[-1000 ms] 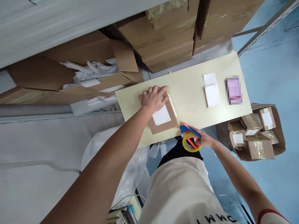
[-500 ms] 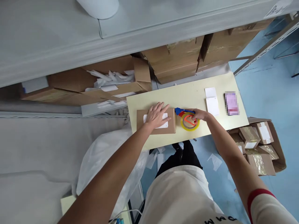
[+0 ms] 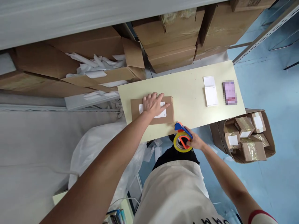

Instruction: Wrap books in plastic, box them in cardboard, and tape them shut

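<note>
My left hand lies with spread fingers on top of a brown cardboard box, partly covering its white label. The box rests on a pale yellow table. In my right hand is a tape dispenser with a blue and orange body and a roll of yellowish tape. My fingers are wrapped round its handle. The dispenser is over the table's near edge, just off the box's lower right corner.
On the table's right lie a white label pad and a purple blurred item. A large carton of small taped boxes stands at the right. Behind the table are big cartons and an open carton with white packets. A plastic bag is at left.
My right hand has brought the tape dispenser back toward my body, from beside the box to the table's near edge. My left hand stays on the box. The head view has shifted.
</note>
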Motion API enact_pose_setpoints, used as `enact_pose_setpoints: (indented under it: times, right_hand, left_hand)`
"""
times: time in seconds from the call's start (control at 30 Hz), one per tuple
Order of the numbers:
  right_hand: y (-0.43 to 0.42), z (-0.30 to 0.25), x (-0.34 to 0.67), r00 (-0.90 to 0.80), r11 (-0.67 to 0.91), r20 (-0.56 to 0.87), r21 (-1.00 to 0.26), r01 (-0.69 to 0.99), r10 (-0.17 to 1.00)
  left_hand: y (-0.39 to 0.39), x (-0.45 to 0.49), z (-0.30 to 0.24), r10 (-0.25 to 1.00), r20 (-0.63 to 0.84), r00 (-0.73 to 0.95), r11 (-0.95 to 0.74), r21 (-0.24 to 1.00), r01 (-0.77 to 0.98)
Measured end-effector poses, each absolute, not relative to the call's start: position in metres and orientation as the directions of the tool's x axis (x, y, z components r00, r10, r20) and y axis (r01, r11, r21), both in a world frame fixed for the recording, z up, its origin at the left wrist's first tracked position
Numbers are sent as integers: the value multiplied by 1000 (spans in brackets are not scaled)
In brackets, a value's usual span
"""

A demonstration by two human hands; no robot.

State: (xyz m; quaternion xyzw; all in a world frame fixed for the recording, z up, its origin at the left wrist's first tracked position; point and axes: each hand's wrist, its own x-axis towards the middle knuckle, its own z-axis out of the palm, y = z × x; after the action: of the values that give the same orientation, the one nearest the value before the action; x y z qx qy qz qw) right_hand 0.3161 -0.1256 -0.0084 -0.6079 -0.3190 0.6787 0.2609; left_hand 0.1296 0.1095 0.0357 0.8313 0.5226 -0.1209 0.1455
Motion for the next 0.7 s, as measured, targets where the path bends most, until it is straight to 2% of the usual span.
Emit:
enact_pose_setpoints:
  times: [0.13,0.27,0.33,0.5,0.57,0.7]
  right_hand:
    - [-122,-15,287,3,-674,-678,-731,-108,735]
    - [-50,-24,315,14,-632,-642,-758,-163,766]
    - [1,-26,339,-40,-603,-602,-792,-99,797]
    - [95,-26,374,-218,-589,-591,-804,79,777]
    - [104,-27,373,-258,-580,-580,-810,87,772]
    - [85,-28,363,-244,-573,-560,-819,24,792]
  left_hand:
    - [107,128,36,886,-368,281,-258,111,960]
    - [105,118,38,921,-380,87,-48,110,993]
    - [110,114,40,932,-347,105,-71,111,991]
    - [140,120,38,862,-263,434,-396,186,899]
    - [149,124,32,855,-245,457,-411,216,886]
    - [151,128,24,890,-244,385,-340,206,918]
